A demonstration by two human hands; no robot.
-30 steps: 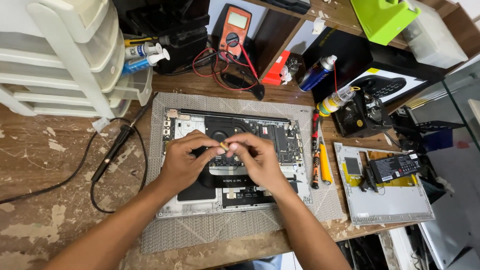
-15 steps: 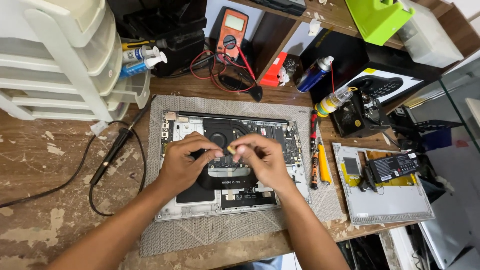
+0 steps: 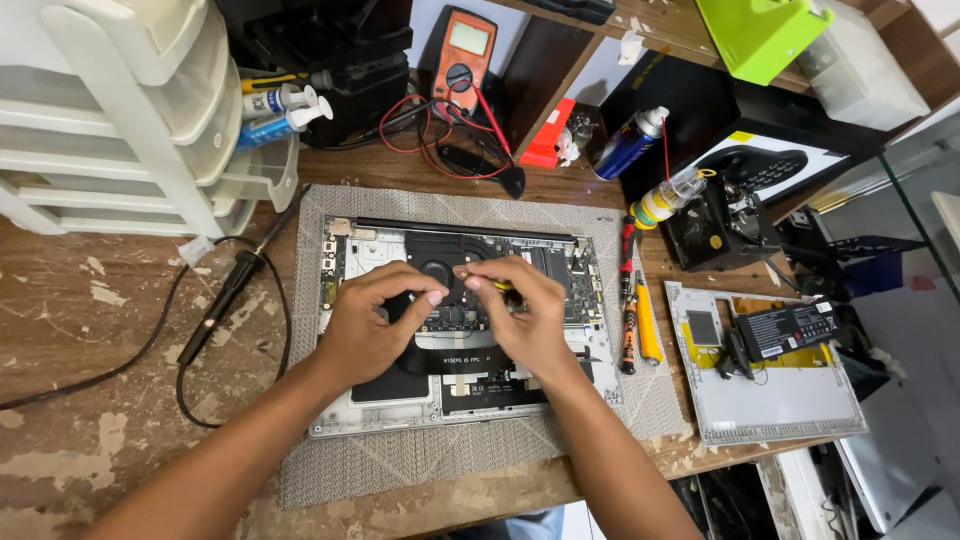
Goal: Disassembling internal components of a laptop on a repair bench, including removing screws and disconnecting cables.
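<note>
Already the laptop [image 3: 455, 325] is lying opened up, base cover off, on a grey mat [image 3: 420, 455] at mid-bench [image 3: 70, 330]; fan, board and black battery area are exposed. Both hands are brought together over the board's centre. The left hand [image 3: 375, 325] is curled, thumb and forefinger pinched near the fan. The right hand [image 3: 525, 315] is closed on a small yellow-tipped tool [image 3: 500, 286]; the tip is hidden, so the exact part being worked can't be told. Judged approx. mid-job: opening-up is done, internal work is in hand, reassembly is left. A removed cover [image 3: 775, 400] w/ a black battery [image 3: 785, 328] is set aside at right. Screwdrivers [image 3: 638, 310] are laid just right of the laptop. A multimeter [image 3: 463, 60] is propped at far centre.
</note>
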